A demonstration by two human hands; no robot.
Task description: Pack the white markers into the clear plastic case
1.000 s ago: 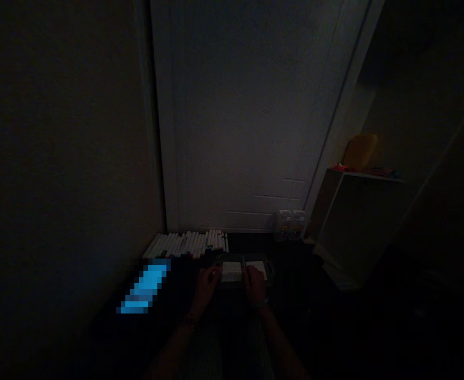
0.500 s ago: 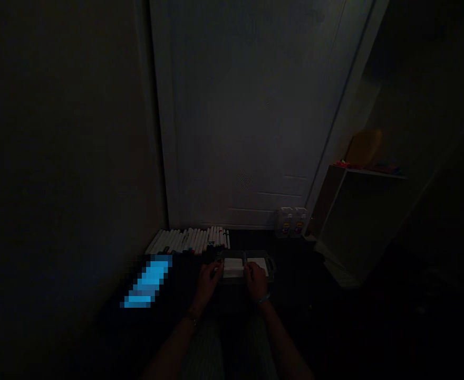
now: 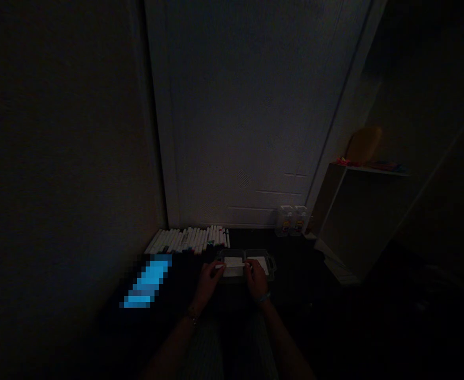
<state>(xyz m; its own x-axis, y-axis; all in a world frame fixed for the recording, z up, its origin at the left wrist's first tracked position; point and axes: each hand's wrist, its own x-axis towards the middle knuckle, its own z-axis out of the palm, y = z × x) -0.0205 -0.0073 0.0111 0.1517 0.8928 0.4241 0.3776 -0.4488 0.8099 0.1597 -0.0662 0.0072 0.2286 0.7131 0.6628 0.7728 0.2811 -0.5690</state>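
**Pale strip (image 3: pixel 234 267) between both hands**

Nearest, the left hand (image 3: pixel 208 282) and right hand (image 3: pixel 257 281) reach it from 6 o'clock, its long axis running 9-to-3 over a plastic case (image 3: pixel 271 269); dimness hides whether the fingers (image 3: pixel 217 269) clamp it. Marker pens (image 3: pixel 188 240) lie at 12 o'clock.

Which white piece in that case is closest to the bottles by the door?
The right white piece in the case, past the right hand, nearer the bottles; the other white piece sits further left.
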